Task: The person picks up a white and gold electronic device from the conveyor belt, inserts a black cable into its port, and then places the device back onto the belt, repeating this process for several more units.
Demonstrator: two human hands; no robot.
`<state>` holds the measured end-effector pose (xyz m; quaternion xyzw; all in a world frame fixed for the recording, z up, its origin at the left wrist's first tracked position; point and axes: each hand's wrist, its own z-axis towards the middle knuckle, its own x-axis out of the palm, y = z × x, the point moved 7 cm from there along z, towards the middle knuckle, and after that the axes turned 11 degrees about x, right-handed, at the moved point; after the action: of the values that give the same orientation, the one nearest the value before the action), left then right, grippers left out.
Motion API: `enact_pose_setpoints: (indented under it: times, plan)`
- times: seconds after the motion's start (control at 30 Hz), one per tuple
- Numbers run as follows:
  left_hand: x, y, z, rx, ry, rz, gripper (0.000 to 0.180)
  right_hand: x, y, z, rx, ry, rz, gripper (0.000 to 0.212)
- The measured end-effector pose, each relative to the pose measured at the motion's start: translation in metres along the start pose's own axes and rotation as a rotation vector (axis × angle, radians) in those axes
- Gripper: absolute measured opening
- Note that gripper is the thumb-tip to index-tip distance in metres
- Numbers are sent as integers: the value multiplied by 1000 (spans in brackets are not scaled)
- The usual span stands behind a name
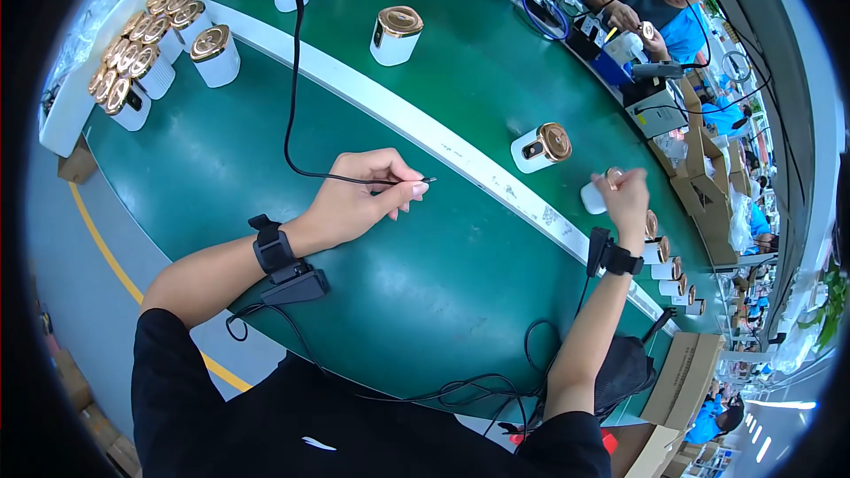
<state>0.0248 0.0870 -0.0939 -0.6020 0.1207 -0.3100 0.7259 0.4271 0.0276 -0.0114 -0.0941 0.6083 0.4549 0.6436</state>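
My left hand is closed around a thin black cable, pinching it between thumb and fingers just behind its small metal plug. The cable hangs from above and runs through that hand over the green surface. Farther right, my right hand has its fingers closed on the top of a small white device with a gold lid, across the white rail. Motion smears this hand a little, and it hides much of the lid. Another white-and-gold device lies tilted just beyond it.
A long white rail crosses the green table. More such devices stand clustered at the far left and in a row at right. Loose black cables and a black bag lie near my right forearm. A co-worker sits opposite.
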Motion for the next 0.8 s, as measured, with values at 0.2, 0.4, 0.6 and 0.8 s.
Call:
enact_pose_setpoints:
  times: [0.2,0.4,0.6,0.8]
  plan:
    - [2,-2,-4,-34,-9,19,6,-15,56,-31,-567,-219,-338,54]
    - [5,-2,-8,-34,-3,2,7,71,80,-51,-298,551,708,57]
    - [9,-17,-8,41,-32,7,10,103,85,-74,145,766,1413,51]
    - [15,-32,-7,277,57,159,16,106,153,-151,147,1035,1295,49]
